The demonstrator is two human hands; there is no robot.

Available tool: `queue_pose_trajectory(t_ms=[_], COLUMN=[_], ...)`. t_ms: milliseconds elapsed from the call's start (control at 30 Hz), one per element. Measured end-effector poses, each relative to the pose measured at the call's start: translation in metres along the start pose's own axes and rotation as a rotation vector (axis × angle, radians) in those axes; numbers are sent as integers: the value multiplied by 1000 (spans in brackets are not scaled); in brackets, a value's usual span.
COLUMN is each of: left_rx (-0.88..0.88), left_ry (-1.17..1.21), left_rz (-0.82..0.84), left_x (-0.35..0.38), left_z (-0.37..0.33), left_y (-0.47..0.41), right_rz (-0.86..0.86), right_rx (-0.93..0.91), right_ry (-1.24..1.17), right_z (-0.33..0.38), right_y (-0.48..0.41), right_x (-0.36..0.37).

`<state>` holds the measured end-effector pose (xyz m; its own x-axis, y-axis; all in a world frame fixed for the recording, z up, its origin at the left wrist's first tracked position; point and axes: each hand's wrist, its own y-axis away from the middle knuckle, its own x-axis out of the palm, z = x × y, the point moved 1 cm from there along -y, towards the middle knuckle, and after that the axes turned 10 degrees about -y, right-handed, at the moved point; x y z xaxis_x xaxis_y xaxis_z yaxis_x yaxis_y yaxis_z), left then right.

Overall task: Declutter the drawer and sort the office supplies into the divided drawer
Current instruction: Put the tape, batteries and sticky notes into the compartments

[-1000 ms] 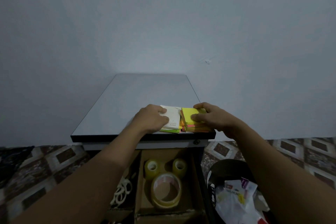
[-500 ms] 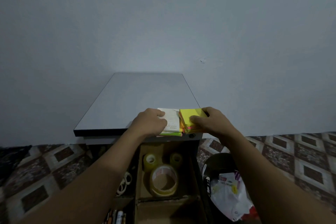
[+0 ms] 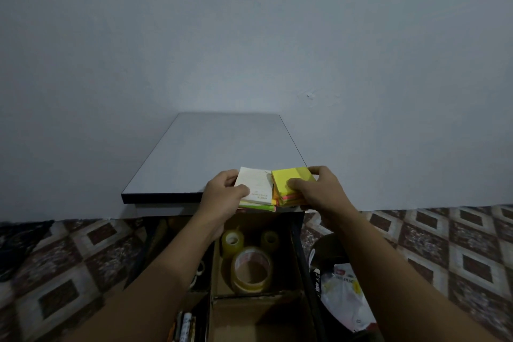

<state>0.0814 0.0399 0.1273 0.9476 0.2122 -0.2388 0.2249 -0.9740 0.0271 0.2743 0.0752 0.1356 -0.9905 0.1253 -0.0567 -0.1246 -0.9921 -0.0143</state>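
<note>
- The left hand [image 3: 222, 198] grips a white-topped sticky-note stack [image 3: 256, 184]. Its thumb is pressed on the printed paper cover and its fingers curl round the far left edge. Lime-green sheets show beneath the cover.
- The right hand [image 3: 319, 191] grips a yellow sticky-note stack [image 3: 283, 175], a thick square block with pink and orange layers along its near side. The thumb lies on top and the fingers wrap the right edge.
- The two stacks touch side by side between the hands, at the near right corner of the tabletop [image 3: 222, 147]. I cannot tell whether they rest on it.
- The tabletop is a smooth grey rectangular slab with a dark edge band.
- Below the hands the drawer [image 3: 303, 258] stands open, split by brown cardboard dividers [image 3: 255, 296].
- The cardboard compartment just under the hands holds a large tape roll [image 3: 249, 286] lying flat. Two small tape rolls [image 3: 229, 248] stand behind it, all glossy and yellowish.
- Beneath the left forearm, a narrow compartment holds pens [image 3: 185, 326], blurred.
- Under the right forearm a dark round bin [image 3: 327, 247] holds a crumpled white plastic bag [image 3: 347, 300].
- The floor [image 3: 444, 258] has a brown diamond pattern.
</note>
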Motion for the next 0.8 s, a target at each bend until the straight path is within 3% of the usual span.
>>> queue_pose_trajectory(t_ms=[100,233,400,600,800], left_rx=[52,21,-99,-82,-88], left_ry=[-75,-59,72,77,140], left_rz=[-112,-119,-48,160,236], left_x=[4,2,-4,4,-5], left_z=[-2,-3,4,2,4], left_y=[6,12,12,21,24], right_rz=[3,25,33,144,203], right_rx=[30,104,113,94,61], right_ry=[-34,-150,-305,-397,-377], right_z=[-1,-10,-26,-31,-31], right_y=[1,4,11,24,30], right_x=[1,-2,-6,5,-1])
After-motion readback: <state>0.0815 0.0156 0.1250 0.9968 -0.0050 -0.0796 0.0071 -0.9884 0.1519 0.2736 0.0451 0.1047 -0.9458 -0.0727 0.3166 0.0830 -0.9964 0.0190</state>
